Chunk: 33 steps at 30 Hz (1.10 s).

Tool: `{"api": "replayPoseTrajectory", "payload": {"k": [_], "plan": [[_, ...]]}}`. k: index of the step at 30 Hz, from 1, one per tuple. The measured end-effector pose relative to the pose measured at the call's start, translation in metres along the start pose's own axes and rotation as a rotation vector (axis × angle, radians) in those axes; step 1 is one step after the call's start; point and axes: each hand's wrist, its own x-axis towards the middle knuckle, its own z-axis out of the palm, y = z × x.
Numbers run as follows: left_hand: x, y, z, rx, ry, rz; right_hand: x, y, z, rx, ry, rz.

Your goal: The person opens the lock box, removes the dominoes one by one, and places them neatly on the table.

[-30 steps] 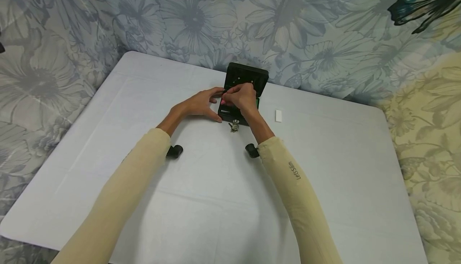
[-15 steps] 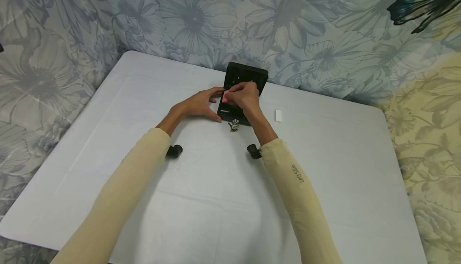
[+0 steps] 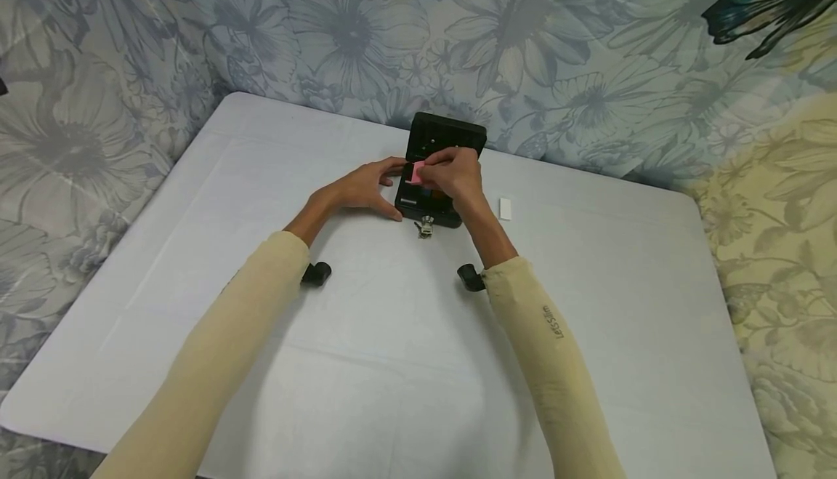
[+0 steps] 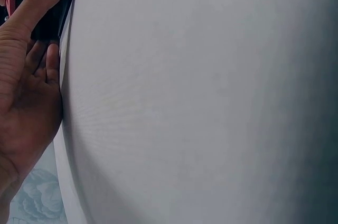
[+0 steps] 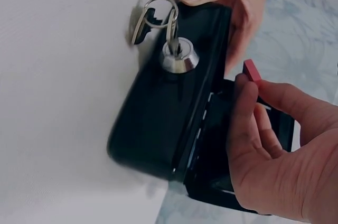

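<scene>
A small black lockable cash box (image 3: 428, 210) stands near the table's back edge with its lid (image 3: 447, 126) raised. My left hand (image 3: 360, 187) holds its left side, the thumb at the front corner and the fingers toward the rear. My right hand (image 3: 461, 174) pinches a small pink block (image 3: 416, 171) over the box's inside. In the right wrist view the block (image 5: 252, 71) sticks out between thumb and fingertips. Small bits of orange and blue show inside the box, partly hidden by the right hand. Keys on a ring (image 5: 161, 12) hang from the front lock (image 5: 179, 55).
A white rectangular piece (image 3: 506, 208) lies on the white-covered table (image 3: 379, 363) to the right of the box. Floral-patterned cloth (image 3: 556, 43) hangs right behind the table. Black wrist devices (image 3: 317, 274) jut inward from both sleeves.
My right hand has shifted right with the pink block, uncovering more of the block and of the box's inside. The left hand and the box have stayed put.
</scene>
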Motion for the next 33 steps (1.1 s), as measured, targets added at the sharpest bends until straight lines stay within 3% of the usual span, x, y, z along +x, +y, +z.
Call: {"api": "replayPoseTrajectory", "payload": {"k": [23,33], "plan": [[0.0,0.001,0.001,-0.016,0.007,-0.011,-0.005,0.004,-0.024,-0.044,0.016,0.03],[0.0,0.001,0.0,-0.012,0.006,0.009,-0.007,0.006,-0.035,0.001,0.004,0.04]]}}
